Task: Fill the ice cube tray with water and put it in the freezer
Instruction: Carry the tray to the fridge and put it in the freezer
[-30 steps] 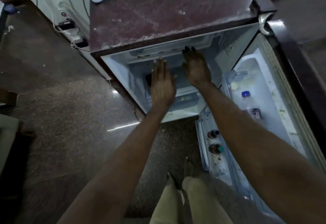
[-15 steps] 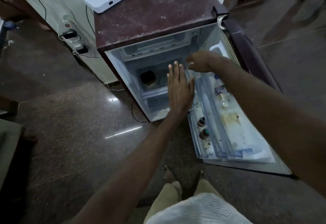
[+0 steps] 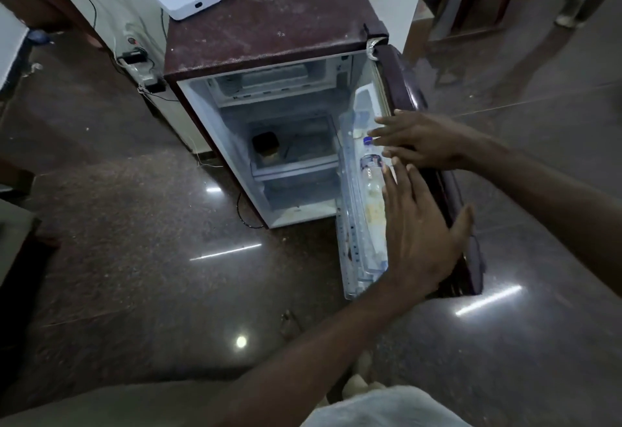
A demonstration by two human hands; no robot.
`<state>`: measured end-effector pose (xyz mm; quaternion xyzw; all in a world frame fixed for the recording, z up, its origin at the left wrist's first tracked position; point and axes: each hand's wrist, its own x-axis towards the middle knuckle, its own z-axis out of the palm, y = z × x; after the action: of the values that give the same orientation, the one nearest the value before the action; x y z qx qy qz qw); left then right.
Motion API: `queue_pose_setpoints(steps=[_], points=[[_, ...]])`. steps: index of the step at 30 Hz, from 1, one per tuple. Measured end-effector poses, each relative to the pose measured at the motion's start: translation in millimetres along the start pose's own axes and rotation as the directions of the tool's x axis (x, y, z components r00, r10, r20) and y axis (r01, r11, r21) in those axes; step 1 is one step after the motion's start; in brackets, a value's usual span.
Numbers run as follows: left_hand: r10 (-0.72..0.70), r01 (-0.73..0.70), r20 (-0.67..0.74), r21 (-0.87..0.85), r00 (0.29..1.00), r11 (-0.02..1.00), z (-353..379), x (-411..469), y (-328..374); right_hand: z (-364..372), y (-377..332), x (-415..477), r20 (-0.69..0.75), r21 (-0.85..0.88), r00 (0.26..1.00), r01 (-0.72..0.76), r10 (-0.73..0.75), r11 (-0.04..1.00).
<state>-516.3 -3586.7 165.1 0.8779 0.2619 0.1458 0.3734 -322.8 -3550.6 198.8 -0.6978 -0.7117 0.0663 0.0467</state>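
Ice cube tray is not plainly in view from the head camera. A pale, flat shape lies inside the white freezer compartment (image 3: 269, 80) at the top of the small maroon-topped fridge (image 3: 269, 32), and that is probably the tray, though the frame is too blurred to be sure. If it is, it lies flat with its long axis running across the width of the compartment, parallel to the front opening, with neither end pointing outward.

Neither hand holds anything. The left hand (image 3: 420, 224) lies with straight, spread fingers over the edge of the open dark maroon fridge door (image 3: 414, 90). The right hand (image 3: 424, 140) is also flat and relaxed, higher on the same edge, with its fingers reaching just beside the clear plastic bottle with a blue cap (image 3: 370, 164) that stands in the door shelf.

The step in hand looks like swinging the door shut. A hard push could jolt the fridge and slop water out of the tray cells. The tall bottle could rock in its shelf. Fingers wrapped over the door edge could be caught against the cabinet. A weak push may leave the seal open, so the water would freeze slowly
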Motion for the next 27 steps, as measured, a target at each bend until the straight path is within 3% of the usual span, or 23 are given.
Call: queue_pose_setpoints(steps=[12, 16, 22, 27], points=[[-0.069, 0.09, -0.062, 0.453, 0.996, 0.887, 6, -33, 15, 31, -13, -15, -0.198, 0.173, 0.98, 0.008, 0.026, 0.985], [-0.039, 0.06, -0.046, 0.639, 0.998, 0.767, 3, -43, 11, 44, -25, 3, -0.301, 0.187, 0.953, 0.032, 0.026, 0.982], [-0.121, 0.233, -0.208, 0.684, 0.97, 0.692, -10, -25, -23, 58, -48, 44, -0.384, 0.076, 0.923, 0.042, -0.01, 0.996], [-0.123, 0.336, -0.353, 0.642, 0.927, 0.689, -51, -4, -67, 61, -70, 74, -0.429, -0.031, 0.903, 0.019, -0.031, 0.999]])
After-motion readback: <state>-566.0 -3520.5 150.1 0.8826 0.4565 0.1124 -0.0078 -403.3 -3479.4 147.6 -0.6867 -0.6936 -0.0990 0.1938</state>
